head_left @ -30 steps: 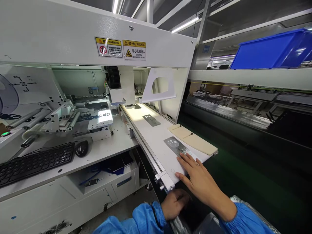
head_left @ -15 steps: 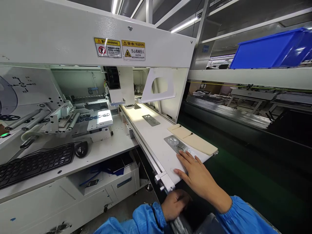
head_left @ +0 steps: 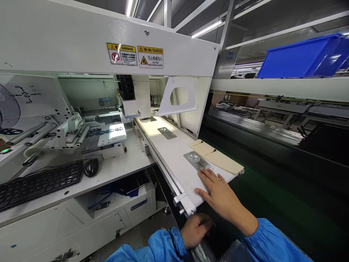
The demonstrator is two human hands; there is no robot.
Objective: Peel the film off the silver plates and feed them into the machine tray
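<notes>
My right hand point(head_left: 222, 194) lies with fingers stretched over the near end of a flat grey panel point(head_left: 193, 157) that has round holes at one end. The panel rests on a white conveyor belt point(head_left: 174, 160), beside a cream guide plate point(head_left: 216, 156). Farther in, a second grey panel point(head_left: 167, 133) lies on the belt near the lit opening. My left hand point(head_left: 197, 229) is curled low, just under the belt's near end. Its fingertips are in shadow, and what they hold, if anything, is hidden. Clear plastic wrapping point(head_left: 201, 251) shows below it.
A white machine housing point(head_left: 81, 40) with warning labels spans above the belt. On the left ledge are a black keyboard point(head_left: 49, 182) and a mouse point(head_left: 91, 167). At the right, a blue bin point(head_left: 297, 56) sits on a shelf, above a dark green conveyor point(head_left: 261, 189).
The second panel and a faint ring mark on the belt have shifted slightly inward, toward the machine. The panel under my right hand and both hands stay nearly in place.
</notes>
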